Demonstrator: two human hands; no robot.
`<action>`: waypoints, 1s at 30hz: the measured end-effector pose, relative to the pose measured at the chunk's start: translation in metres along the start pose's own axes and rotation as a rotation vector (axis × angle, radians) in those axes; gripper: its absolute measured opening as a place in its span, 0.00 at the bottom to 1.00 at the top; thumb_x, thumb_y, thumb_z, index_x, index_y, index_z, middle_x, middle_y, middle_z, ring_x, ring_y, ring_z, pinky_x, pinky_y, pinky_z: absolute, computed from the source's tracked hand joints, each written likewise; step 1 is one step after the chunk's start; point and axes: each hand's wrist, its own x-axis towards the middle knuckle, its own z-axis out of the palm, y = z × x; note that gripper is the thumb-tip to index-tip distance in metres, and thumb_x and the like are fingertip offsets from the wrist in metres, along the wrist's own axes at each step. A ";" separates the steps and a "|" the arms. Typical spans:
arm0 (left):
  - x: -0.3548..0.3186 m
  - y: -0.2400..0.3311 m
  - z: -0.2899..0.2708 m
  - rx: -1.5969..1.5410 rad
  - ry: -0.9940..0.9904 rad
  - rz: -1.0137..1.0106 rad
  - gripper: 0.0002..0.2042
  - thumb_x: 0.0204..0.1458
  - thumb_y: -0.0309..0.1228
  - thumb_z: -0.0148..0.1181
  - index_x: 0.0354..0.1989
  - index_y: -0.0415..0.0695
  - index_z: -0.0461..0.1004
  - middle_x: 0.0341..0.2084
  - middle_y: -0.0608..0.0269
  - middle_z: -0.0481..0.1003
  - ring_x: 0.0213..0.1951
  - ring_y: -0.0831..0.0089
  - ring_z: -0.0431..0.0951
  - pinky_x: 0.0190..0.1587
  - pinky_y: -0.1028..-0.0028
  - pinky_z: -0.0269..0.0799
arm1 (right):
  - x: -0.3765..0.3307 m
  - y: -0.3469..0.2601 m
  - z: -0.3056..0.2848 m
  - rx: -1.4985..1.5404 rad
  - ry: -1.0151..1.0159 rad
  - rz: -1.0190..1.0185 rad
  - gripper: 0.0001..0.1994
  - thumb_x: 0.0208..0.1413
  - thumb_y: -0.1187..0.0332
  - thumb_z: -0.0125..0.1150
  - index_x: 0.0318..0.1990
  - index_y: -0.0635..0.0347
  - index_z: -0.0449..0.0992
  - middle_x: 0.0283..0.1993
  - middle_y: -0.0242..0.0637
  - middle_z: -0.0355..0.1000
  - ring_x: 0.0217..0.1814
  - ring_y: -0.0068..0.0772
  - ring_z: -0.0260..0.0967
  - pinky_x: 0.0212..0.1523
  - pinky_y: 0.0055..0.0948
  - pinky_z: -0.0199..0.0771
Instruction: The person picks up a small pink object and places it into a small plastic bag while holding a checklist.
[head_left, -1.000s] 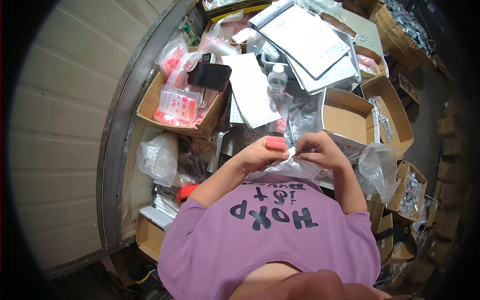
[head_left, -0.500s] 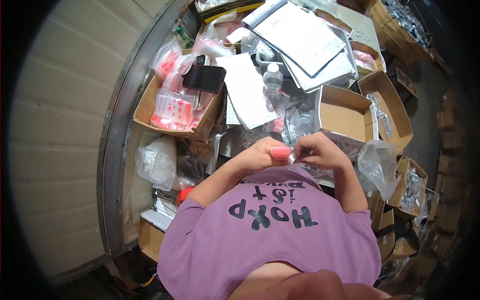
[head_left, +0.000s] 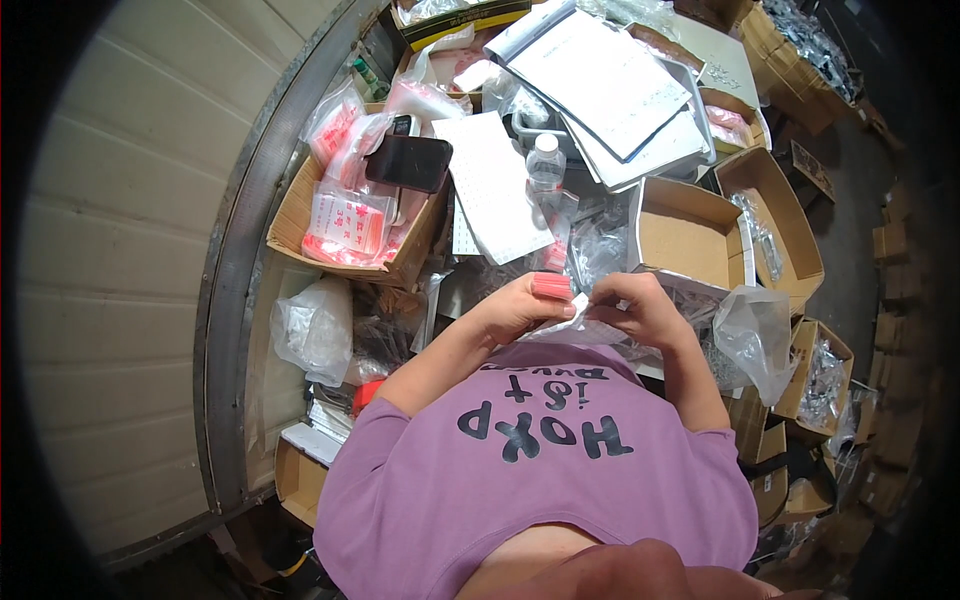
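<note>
My left hand (head_left: pixel 512 308) is closed around a small stack of clear plastic bags (head_left: pixel 552 286) whose red edges stand up above my fingers. Whitish plastic from the stack spreads out below, in front of my purple shirt. My right hand (head_left: pixel 640 303) is beside it, thumb and fingers pinched together at the plastic's edge. What exactly lies between those fingertips is partly hidden. Just beyond both hands stands a clear bottle with a white cap (head_left: pixel 546 160), amid crumpled clear plastic (head_left: pixel 598 245).
At left, a cardboard box (head_left: pixel 400 268) holds packs of red-edged bags, with a black phone (head_left: pixel 408 163) on top. Paper sheets (head_left: pixel 490 185) and a clipboard (head_left: pixel 600 80) lie at the back. An open carton (head_left: pixel 690 235) stands at right, near a hanging plastic bag (head_left: pixel 755 340).
The red-edged stack has tilted in my left hand, showing its layered edges. More whitish plastic now shows between my hands. The right hand stays close beside it.
</note>
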 end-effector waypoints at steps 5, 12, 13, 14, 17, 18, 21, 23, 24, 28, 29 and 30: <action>0.002 0.001 -0.002 -0.021 -0.024 -0.032 0.08 0.44 0.23 0.66 0.33 0.40 0.75 0.29 0.68 0.74 0.33 0.81 0.73 0.37 0.81 0.68 | -0.001 0.003 -0.005 -0.026 -0.024 -0.031 0.07 0.44 0.78 0.65 0.31 0.63 0.73 0.28 0.39 0.73 0.29 0.34 0.73 0.31 0.27 0.71; 0.007 0.009 0.010 0.200 -0.075 -0.021 0.07 0.46 0.28 0.66 0.30 0.44 0.75 0.24 0.74 0.71 0.28 0.85 0.68 0.31 0.83 0.61 | -0.010 0.002 -0.007 0.025 0.037 0.063 0.10 0.39 0.80 0.68 0.30 0.64 0.73 0.25 0.37 0.72 0.27 0.31 0.71 0.30 0.26 0.69; 0.009 0.010 0.011 0.202 -0.080 -0.025 0.07 0.46 0.28 0.66 0.30 0.44 0.75 0.24 0.74 0.71 0.28 0.85 0.68 0.31 0.83 0.61 | -0.011 0.003 -0.008 0.035 0.032 0.046 0.10 0.39 0.80 0.68 0.30 0.64 0.73 0.25 0.37 0.72 0.26 0.31 0.71 0.30 0.26 0.69; 0.010 0.010 0.011 0.258 -0.096 -0.033 0.07 0.46 0.29 0.66 0.29 0.44 0.74 0.24 0.74 0.71 0.28 0.85 0.68 0.31 0.83 0.61 | -0.013 0.003 -0.010 0.035 0.037 0.049 0.10 0.39 0.80 0.68 0.30 0.64 0.73 0.25 0.37 0.72 0.26 0.31 0.71 0.30 0.26 0.69; 0.013 0.013 0.017 0.308 -0.119 -0.045 0.06 0.46 0.30 0.66 0.28 0.45 0.74 0.23 0.75 0.70 0.27 0.85 0.68 0.30 0.83 0.60 | -0.021 0.004 -0.014 -0.068 0.028 0.032 0.09 0.41 0.81 0.66 0.30 0.64 0.74 0.25 0.37 0.72 0.27 0.31 0.72 0.30 0.26 0.70; 0.014 0.014 0.020 0.299 -0.121 -0.044 0.06 0.45 0.29 0.66 0.28 0.45 0.74 0.23 0.75 0.70 0.27 0.85 0.68 0.30 0.83 0.60 | -0.025 0.005 -0.014 -0.069 0.054 0.019 0.09 0.40 0.81 0.66 0.30 0.64 0.74 0.26 0.38 0.73 0.28 0.31 0.72 0.30 0.26 0.70; 0.021 0.007 0.022 0.258 -0.123 -0.045 0.05 0.46 0.27 0.66 0.27 0.45 0.74 0.23 0.74 0.71 0.27 0.85 0.68 0.30 0.82 0.61 | -0.033 0.000 -0.014 -0.048 0.112 0.056 0.08 0.42 0.80 0.65 0.31 0.64 0.74 0.26 0.38 0.73 0.28 0.33 0.72 0.31 0.27 0.70; 0.022 0.010 0.028 0.245 -0.129 -0.050 0.05 0.46 0.26 0.66 0.27 0.44 0.74 0.23 0.74 0.71 0.28 0.85 0.69 0.31 0.82 0.61 | -0.036 -0.002 -0.015 -0.026 0.146 0.106 0.07 0.43 0.79 0.65 0.31 0.63 0.74 0.26 0.39 0.73 0.28 0.34 0.72 0.31 0.27 0.70; 0.022 0.011 0.032 0.227 -0.132 -0.052 0.05 0.45 0.26 0.66 0.27 0.44 0.74 0.24 0.74 0.71 0.28 0.84 0.69 0.32 0.82 0.62 | -0.038 0.000 -0.015 -0.032 0.160 0.062 0.07 0.43 0.79 0.65 0.31 0.63 0.74 0.26 0.39 0.73 0.28 0.34 0.72 0.31 0.28 0.70; 0.030 0.008 0.035 0.238 -0.143 -0.064 0.06 0.45 0.26 0.66 0.27 0.43 0.73 0.24 0.73 0.71 0.29 0.84 0.70 0.33 0.81 0.63 | -0.045 0.009 -0.020 -0.102 0.159 -0.021 0.07 0.42 0.80 0.64 0.31 0.62 0.75 0.26 0.39 0.73 0.28 0.35 0.72 0.31 0.28 0.70; 0.031 0.007 0.035 0.230 -0.146 -0.061 0.06 0.46 0.25 0.66 0.28 0.43 0.73 0.24 0.72 0.72 0.29 0.84 0.70 0.33 0.81 0.63 | -0.046 0.010 -0.020 -0.103 0.161 -0.022 0.07 0.42 0.80 0.64 0.31 0.62 0.75 0.26 0.39 0.73 0.28 0.35 0.72 0.31 0.28 0.70; 0.033 0.007 0.036 0.221 -0.149 -0.058 0.06 0.46 0.25 0.66 0.28 0.43 0.73 0.24 0.72 0.72 0.29 0.83 0.70 0.33 0.81 0.63 | -0.047 0.010 -0.021 -0.109 0.171 -0.014 0.07 0.42 0.80 0.64 0.30 0.62 0.75 0.26 0.39 0.73 0.28 0.36 0.72 0.31 0.28 0.70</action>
